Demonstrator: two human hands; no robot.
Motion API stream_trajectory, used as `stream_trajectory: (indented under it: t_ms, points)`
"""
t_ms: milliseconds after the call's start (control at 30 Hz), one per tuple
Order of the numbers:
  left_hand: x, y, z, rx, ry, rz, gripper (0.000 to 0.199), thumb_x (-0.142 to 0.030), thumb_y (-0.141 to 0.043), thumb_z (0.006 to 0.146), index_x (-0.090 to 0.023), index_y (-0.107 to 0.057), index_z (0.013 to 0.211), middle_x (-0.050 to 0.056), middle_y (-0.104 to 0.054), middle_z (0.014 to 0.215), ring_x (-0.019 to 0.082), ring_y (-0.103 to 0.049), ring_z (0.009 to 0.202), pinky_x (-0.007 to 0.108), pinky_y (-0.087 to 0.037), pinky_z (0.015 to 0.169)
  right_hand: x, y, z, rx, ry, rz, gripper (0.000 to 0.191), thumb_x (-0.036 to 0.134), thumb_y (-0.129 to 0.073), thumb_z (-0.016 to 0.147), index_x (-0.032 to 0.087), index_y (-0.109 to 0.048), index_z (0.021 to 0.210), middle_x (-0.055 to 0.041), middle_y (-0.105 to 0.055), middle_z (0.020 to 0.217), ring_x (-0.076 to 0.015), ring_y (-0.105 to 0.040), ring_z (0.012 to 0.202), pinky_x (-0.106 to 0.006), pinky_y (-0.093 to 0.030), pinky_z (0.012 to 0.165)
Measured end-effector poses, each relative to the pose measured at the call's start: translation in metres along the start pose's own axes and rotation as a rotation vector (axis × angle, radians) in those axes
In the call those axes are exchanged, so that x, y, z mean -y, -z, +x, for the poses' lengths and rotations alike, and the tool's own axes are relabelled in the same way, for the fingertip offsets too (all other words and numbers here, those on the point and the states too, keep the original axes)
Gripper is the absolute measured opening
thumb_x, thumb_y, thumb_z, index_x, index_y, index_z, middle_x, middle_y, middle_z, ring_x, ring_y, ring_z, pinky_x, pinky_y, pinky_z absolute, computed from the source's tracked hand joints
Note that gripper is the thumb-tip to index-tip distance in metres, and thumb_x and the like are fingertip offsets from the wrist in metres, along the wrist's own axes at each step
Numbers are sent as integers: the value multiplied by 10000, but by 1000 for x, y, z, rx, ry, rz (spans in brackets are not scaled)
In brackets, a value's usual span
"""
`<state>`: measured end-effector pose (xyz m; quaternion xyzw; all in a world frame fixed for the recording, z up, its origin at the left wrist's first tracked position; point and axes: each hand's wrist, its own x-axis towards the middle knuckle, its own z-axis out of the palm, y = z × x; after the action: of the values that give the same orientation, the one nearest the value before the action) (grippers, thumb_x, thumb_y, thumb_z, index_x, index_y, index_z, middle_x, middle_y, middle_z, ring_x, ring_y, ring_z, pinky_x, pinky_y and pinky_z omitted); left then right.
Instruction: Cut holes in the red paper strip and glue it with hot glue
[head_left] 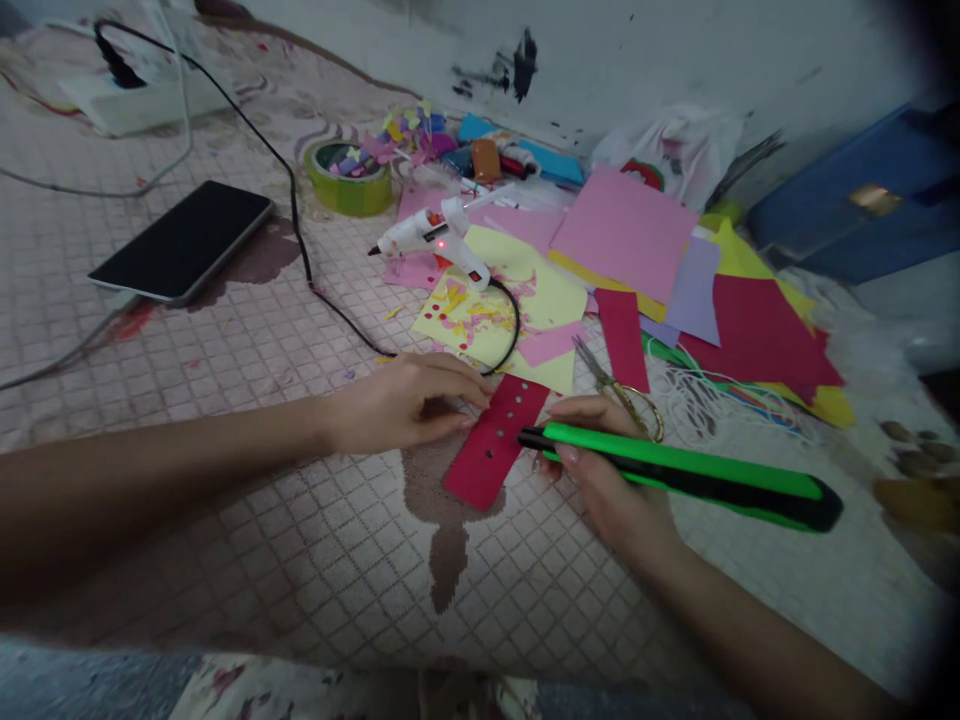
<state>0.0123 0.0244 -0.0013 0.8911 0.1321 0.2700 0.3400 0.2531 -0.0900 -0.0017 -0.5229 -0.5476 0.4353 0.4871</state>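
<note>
A red paper strip [480,468] with a row of several small holes lies tilted on the patterned cloth between my hands. My left hand [409,402] rests at its left edge, fingertips bent together against the paper, with nothing seen inside the grasp. In my right hand [600,465] is a green and black utility knife [690,465], held between thumb and fingers. Its dark tip reaches over the strip's right edge; no blade can be made out. Gold-handled scissors [619,388] lie just beyond my right hand.
A white glue gun [442,240] with a red light lies on pale yellow paper [555,290], its black cord curving left. Around are green tape [349,185], a phone [184,240], a power strip [142,95], white string [709,400] and coloured sheets [626,230].
</note>
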Motion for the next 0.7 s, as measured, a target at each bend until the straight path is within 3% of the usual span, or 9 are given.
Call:
stream_trajectory:
  t_ms: [133,300,467,700]
  points:
    - [4,0,-2,20,-34,18,208,-172,-596,956,-163,-703,1134,116,-712,1249,215,-660,1175,356,-538,1021,8,-8,-5,101,50,-187,179,177,-641,862,256,-684,1016,16,-725,794,-125,-691,647,-209,-546,560]
    - [6,-4,-2,95,-139,81,311,-221,-574,974,-108,-657,1251,164,-668,1332,279,-596,1281,433,-484,1112,19,-25,-5,11,241,-341,171,141,-605,790,248,-706,877,8,-759,762,-135,-704,624,-213,-536,537]
    - [6,-7,0,142,-165,147,324,-211,-557,977,-99,-655,1265,163,-645,1372,297,-568,1311,453,-454,1138,23,-27,-4,95,233,-405,165,139,-615,798,252,-704,877,-2,-777,785,-118,-654,511,-224,-514,466]
    - [6,-6,0,149,-176,166,335,-324,-572,999,-115,-660,1246,168,-637,1380,300,-568,1309,455,-444,1139,15,-22,-3,157,253,-400,242,91,-622,786,263,-697,939,38,-774,816,-110,-714,655,-194,-562,584]
